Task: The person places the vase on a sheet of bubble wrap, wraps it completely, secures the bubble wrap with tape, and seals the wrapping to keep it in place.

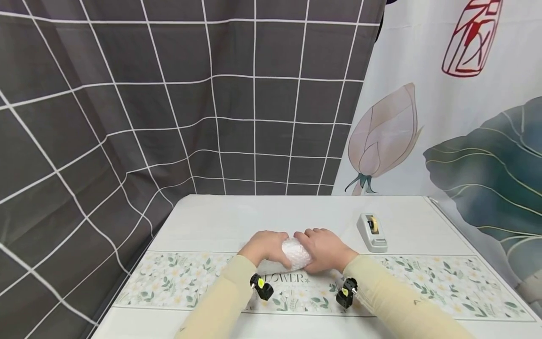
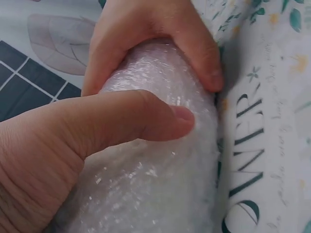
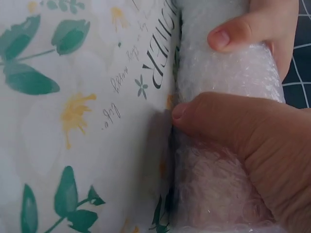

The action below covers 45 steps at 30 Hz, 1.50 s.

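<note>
A rolled bundle of clear bubble wrap [image 1: 295,253] lies on the table in front of me, across its flowered band. Whatever may be inside the wrap is hidden. My left hand [image 1: 267,247] grips the bundle's left part, its thumb laid over the top in the left wrist view. On the right part, my right hand [image 1: 326,249] holds the wrap with its thumb [image 3: 209,116] on the near side, close to the tablecloth. Both hands' other fingers go round the far side and are mostly hidden. A loose flap of wrap [image 1: 267,268] shows below the left hand.
A grey-white tape dispenser [image 1: 372,233] with a yellowish roll stands behind and right of my right hand. The table's cloth [image 1: 169,278] has a printed flower band with lettering. A dark checked curtain [image 1: 275,103] and a white flower-print curtain [image 1: 394,61] hang behind the table.
</note>
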Motion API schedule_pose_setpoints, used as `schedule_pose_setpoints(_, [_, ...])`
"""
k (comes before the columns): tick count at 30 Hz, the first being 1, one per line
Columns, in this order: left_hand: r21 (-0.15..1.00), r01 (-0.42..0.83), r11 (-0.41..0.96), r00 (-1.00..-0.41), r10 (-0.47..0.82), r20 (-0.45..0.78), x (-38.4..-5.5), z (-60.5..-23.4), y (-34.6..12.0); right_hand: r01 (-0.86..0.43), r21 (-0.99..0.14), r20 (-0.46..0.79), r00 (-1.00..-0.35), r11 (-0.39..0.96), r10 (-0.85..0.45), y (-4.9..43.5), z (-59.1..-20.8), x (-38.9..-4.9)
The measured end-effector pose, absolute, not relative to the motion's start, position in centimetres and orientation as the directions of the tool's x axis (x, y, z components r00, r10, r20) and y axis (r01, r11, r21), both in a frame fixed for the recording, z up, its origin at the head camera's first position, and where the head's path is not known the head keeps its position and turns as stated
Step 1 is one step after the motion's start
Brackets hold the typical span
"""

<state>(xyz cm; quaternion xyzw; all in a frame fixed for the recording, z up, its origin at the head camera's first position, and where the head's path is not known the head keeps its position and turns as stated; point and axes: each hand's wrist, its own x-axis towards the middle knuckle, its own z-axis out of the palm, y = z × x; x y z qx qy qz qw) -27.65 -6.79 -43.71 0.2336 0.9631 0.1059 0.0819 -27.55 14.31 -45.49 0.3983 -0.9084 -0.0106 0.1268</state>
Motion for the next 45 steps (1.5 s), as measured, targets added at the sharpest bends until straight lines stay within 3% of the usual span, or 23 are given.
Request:
schedule_pose_setpoints(5, [0.038,0.54,0.841,-0.842,0.539,0.037,-26.7,-44.6,-7.4,-0.713,0.066,0.166,-0.682,0.698,-0.712,13.7,-45.3,-28.2])
schedule_pose_setpoints(9, [-0.108,0.534,0.838,-0.834,0.544,0.097,-25.9,-45.1,-7.7,-0.67,-0.006,0.047,-0.741,0.742,-0.669,13.3,-44.8,-28.7])
schedule_pose_setpoints(16, [-0.125,0.509,0.851,-0.837,0.524,0.158,-26.1,-45.8,-8.0,-0.488,-0.295,-0.244,-0.793,0.822,-0.559,12.8,-43.5,-29.6])
schedule_pose_setpoints(21, [-0.146,0.524,0.839,-0.819,0.543,0.184,-26.7,-46.2,-8.2,-0.404,-0.408,-0.316,-0.779,0.818,-0.542,13.0,-43.4,-30.0])
schedule_pose_setpoints(25, [-0.126,0.534,0.836,-0.816,0.549,0.183,-27.3,-46.3,-8.1,-0.514,-0.354,-0.227,-0.763,0.781,-0.605,13.4,-43.3,-29.6])
schedule_pose_setpoints(31, [-0.021,0.525,0.851,-0.844,0.524,0.112,-27.7,-45.4,-8.0,-0.676,-0.11,0.021,-0.735,0.729,-0.678,13.8,-43.3,-27.9])
schedule_pose_setpoints(39, [0.163,0.424,0.891,-0.894,0.44,-0.082,-28.1,-43.8,-8.0,-0.634,0.133,0.168,-0.743,0.762,-0.648,13.3,-44.5,-26.7])
schedule_pose_setpoints(45, [0.168,0.444,0.88,-0.887,0.458,-0.061,-28.2,-43.8,-8.1,-0.619,0.21,0.216,-0.725,0.757,-0.654,13.3,-45.2,-27.3])
